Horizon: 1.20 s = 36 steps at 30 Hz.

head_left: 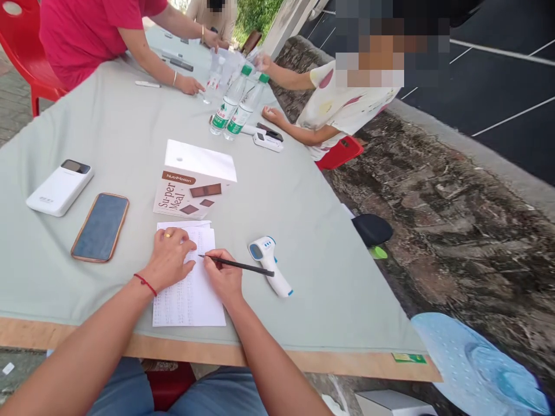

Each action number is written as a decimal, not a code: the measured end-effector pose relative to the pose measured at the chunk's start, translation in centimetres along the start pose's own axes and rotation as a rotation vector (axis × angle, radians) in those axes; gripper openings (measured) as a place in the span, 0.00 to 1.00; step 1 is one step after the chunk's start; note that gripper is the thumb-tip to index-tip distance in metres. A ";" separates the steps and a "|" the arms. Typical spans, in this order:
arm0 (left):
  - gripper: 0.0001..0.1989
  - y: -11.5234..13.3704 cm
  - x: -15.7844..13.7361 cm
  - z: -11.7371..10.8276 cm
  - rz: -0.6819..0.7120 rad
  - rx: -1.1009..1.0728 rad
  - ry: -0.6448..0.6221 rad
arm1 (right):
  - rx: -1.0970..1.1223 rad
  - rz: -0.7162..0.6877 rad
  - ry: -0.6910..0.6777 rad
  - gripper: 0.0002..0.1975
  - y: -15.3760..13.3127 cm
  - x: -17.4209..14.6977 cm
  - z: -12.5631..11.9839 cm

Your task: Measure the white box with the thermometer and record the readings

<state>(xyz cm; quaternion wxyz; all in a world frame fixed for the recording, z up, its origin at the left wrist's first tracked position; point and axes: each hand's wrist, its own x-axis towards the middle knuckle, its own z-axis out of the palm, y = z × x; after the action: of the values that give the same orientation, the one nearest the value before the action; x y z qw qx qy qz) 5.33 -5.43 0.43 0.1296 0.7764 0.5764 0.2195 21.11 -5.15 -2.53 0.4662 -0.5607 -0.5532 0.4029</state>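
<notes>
- White paper point(203, 306) — flat, its long sides running twelve to six o'clock, with columns of writing too small to read; another sheet point(193, 225) peeks out at twelve.
- Slim black pencil point(247, 266) — slanted, sharp tip over the paper toward ten o'clock, blunt end beyond it toward four.

Two green-capped bottles point(225, 110), one meal box point(197, 179), one thermometer point(269, 255), one pencil point(243, 266) and three co-workers point(82, 34) are sharing one table point(333, 266).

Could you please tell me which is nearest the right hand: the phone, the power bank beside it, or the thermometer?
The white, blue-trimmed thermometer, just right of the right hand; the phone and power bank lie left of the left hand.
</notes>
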 end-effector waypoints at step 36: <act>0.09 0.1 0.5 0.0 -0.025 0.017 -0.062 | -0.059 0.024 -0.028 0.04 -0.1 0.2 0.0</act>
<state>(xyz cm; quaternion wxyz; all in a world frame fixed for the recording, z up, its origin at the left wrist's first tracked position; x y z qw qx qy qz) 5.55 -4.99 0.62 0.1436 0.7767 0.5835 0.1890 21.13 -4.99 -2.36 0.4366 -0.5751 -0.5645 0.4000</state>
